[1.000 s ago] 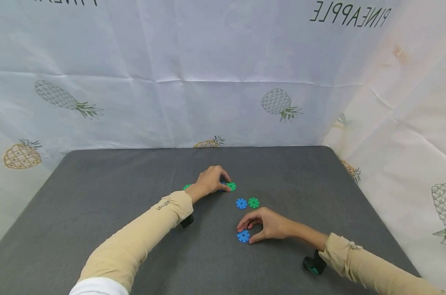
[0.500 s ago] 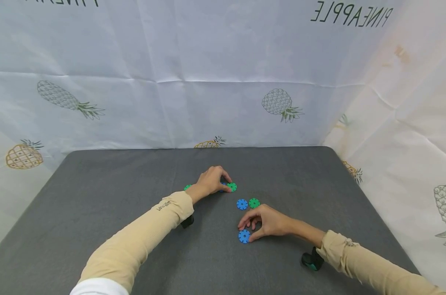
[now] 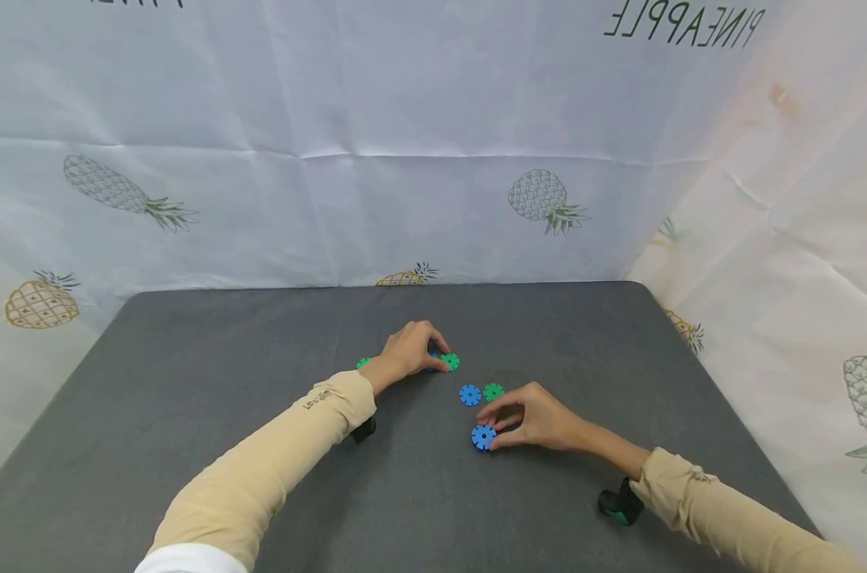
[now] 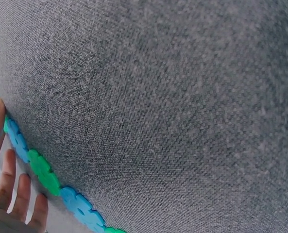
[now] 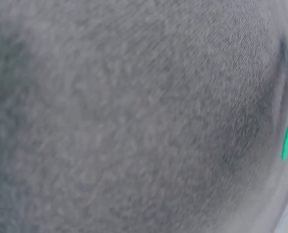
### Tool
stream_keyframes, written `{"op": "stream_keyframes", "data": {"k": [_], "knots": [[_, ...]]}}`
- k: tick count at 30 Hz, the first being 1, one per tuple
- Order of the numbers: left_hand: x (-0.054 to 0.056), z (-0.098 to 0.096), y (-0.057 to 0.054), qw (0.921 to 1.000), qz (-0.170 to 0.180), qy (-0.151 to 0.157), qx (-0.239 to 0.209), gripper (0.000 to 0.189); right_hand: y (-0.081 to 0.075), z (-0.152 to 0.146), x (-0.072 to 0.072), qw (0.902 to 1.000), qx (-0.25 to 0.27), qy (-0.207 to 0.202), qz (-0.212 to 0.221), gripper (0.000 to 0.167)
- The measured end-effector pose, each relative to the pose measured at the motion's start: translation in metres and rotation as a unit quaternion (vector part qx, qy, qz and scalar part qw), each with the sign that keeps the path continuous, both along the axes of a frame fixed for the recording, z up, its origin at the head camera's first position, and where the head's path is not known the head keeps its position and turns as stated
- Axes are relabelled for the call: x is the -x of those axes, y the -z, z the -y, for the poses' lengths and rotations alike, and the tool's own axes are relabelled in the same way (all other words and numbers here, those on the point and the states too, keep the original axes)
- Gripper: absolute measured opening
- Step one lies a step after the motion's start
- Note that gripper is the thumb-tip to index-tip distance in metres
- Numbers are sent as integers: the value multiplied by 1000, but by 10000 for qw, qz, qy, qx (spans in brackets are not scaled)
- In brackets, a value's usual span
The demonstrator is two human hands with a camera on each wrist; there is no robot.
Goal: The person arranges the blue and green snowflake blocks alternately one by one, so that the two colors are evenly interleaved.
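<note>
My left hand (image 3: 407,347) pinches a green notched plastic disc (image 3: 450,361) between thumb and forefinger, down on the table. It ends a row of alternating blue and green discs, mostly hidden by the hand in the head view. The left wrist view shows that row, with a blue disc (image 4: 83,209) and a green disc (image 4: 44,172) edge to edge. Nearer the front, my right hand (image 3: 544,418) holds another blue disc (image 3: 483,437) by its edge, seemingly just above the cloth. Beyond it lie a loose blue disc (image 3: 470,395) and a green disc (image 3: 494,391).
A dark grey cloth covers the table (image 3: 261,334). White curtain (image 3: 419,95) with pineapple prints hangs behind and along the sides. Black wrist cameras sit under both forearms, the right one (image 3: 621,504) close over the table. In the right wrist view, discs (image 5: 287,141) show only at the edge.
My right hand has closed on the near blue disc and carried it slightly up and away, toward the two loose discs. The left hand stays where it was on the green disc.
</note>
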State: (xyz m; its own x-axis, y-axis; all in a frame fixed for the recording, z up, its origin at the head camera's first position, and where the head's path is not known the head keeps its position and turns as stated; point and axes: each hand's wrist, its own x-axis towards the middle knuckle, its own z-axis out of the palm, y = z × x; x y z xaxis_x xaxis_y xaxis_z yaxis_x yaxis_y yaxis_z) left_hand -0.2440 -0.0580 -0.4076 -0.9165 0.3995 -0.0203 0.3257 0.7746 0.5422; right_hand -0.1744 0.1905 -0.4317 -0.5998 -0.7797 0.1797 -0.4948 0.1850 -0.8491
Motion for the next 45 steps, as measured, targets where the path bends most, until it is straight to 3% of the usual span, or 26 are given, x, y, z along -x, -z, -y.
{"op": "stream_keyframes", "data": {"k": [5, 14, 20, 31, 39, 45], "knots": [[-1, 1, 2, 10000, 20, -32, 17, 18, 1, -5, 5, 9989, 104, 344, -285, 33], [-5, 5, 2, 9999, 95, -25, -27, 18, 2, -10, 21, 9949, 135, 929, -382, 32], [-3, 4, 6, 9999, 136, -54, -23, 18, 3, -8, 33, 9928, 206, 1076, -487, 33], [-3, 2, 5, 10000, 56, -9, -56, 18, 1, -5, 54, 9900, 150, 1398, -90, 34], [-1, 0, 3, 10000, 5, -15, -59, 18, -15, 4, 58, 9879, -65, 1511, -328, 31], [-1, -1, 1, 9999, 38, -58, -93, 17, 0, 4, 76, 9826, -434, 1737, -490, 32]]}}
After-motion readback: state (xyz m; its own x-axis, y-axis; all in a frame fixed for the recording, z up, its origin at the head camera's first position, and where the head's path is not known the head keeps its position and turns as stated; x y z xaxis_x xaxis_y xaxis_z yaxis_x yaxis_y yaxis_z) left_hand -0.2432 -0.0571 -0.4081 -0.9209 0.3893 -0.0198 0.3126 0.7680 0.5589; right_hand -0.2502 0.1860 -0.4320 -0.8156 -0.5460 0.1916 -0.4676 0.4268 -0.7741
